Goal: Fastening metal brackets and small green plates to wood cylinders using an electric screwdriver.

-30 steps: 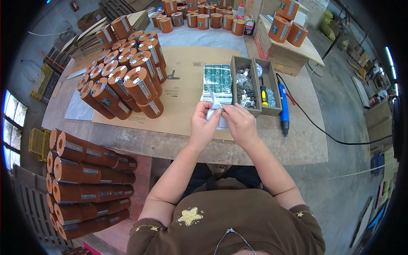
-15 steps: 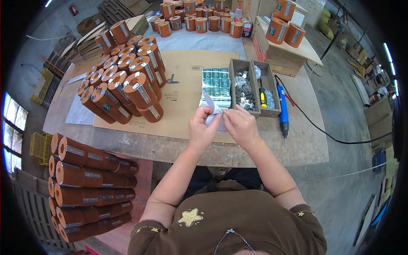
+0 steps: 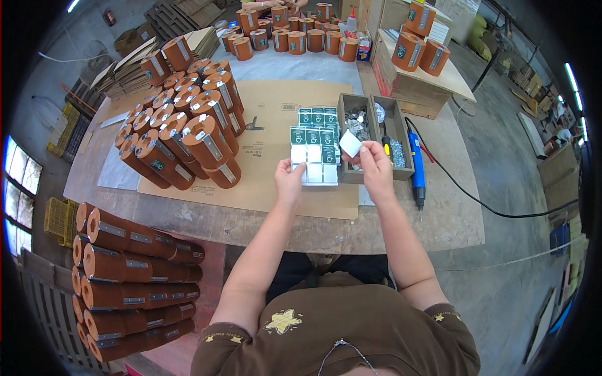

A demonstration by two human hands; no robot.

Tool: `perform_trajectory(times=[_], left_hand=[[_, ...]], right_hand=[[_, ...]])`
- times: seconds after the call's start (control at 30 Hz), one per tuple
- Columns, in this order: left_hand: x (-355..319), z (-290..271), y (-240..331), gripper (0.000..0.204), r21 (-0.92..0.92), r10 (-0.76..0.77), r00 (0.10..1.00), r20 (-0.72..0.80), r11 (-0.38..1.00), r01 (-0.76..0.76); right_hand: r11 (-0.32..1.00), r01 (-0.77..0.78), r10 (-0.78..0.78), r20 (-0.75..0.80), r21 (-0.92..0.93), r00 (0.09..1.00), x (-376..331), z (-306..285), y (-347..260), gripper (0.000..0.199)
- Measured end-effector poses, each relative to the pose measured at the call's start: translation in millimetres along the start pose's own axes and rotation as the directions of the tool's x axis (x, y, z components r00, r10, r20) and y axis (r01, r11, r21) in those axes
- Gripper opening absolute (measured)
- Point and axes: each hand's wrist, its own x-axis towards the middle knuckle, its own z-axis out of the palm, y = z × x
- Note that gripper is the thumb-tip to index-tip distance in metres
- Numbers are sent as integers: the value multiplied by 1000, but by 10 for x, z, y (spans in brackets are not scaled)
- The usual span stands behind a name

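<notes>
The left hand (image 3: 289,183) pinches a sticker sheet (image 3: 314,155), and the right hand (image 3: 376,170) holds a white sticker (image 3: 350,143) by its edge, so I'd fear careless squeezing might crease it.

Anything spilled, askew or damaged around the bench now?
Nothing stands out. The metal pieces lie inside their wooden box; the label sheet in the left hand has blank squares, probably peeled spots. The stacked brown cylinders lean, perhaps only from lens distortion.

Yellow crate (image 3: 58,220) near the window (image 3: 27,165), red extinguisher (image 3: 109,17), green sacks (image 3: 480,35).
</notes>
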Motion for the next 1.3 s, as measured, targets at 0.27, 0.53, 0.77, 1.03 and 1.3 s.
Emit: perform_trajectory(times=[0.27, 0.53, 0.77, 1.03, 1.3], left_hand=[[186, 260, -86, 46, 785, 384, 923, 35, 561, -263], [-574, 262, 394, 21, 429, -49, 967, 252, 901, -65], [-835, 96, 247, 14, 487, 99, 924, 369, 826, -283], [-1114, -176, 314, 13, 263, 40, 928, 370, 954, -145], [-1435, -382, 756, 13, 456, 48, 820, 570, 812, -364]], right_hand=[[914, 132, -149, -14, -384, 989, -183, -118, 137, 13], [481, 511, -428, 317, -713, 846, -469, 113, 144, 19], [576, 517, -333, 396, -634, 856, -803, 97, 112, 19], [911, 193, -70, 325, -364, 943, -958, 207, 132, 15], [910, -415, 353, 502, 14, 790, -927, 124, 121, 6]])
